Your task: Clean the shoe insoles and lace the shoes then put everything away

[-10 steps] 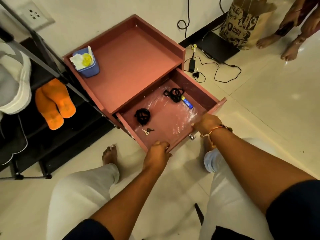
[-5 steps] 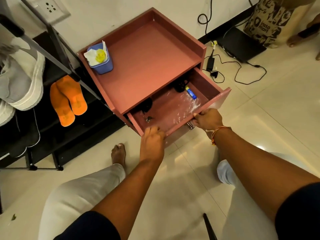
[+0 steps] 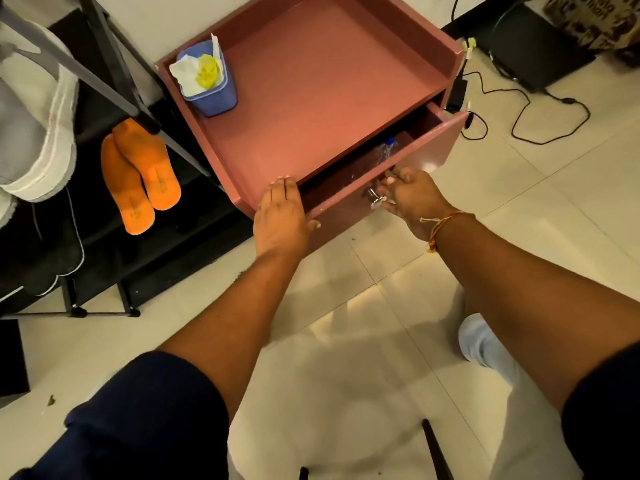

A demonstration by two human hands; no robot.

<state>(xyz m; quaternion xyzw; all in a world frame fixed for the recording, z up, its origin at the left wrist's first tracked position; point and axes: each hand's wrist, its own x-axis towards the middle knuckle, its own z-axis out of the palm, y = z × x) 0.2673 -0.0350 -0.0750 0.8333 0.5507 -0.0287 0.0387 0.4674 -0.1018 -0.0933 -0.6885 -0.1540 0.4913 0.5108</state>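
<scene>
The drawer (image 3: 398, 174), nearly shut at two o'clock, is pinched at its metal knob (image 3: 373, 197) by the right hand (image 3: 412, 195), while the cabinet (image 3: 311, 81) is steadied, seemingly, by the flat-fingered left hand (image 3: 280, 216); orange insoles (image 3: 140, 174) are shelved at nine o'clock.

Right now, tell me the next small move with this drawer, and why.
Probably push the drawer the rest of the way shut. It stands only partly open, the right hand is at its metal knob, and the left hand lies flat on the cabinet's front edge as a brace. Keep fingertips out of the gap.
</scene>
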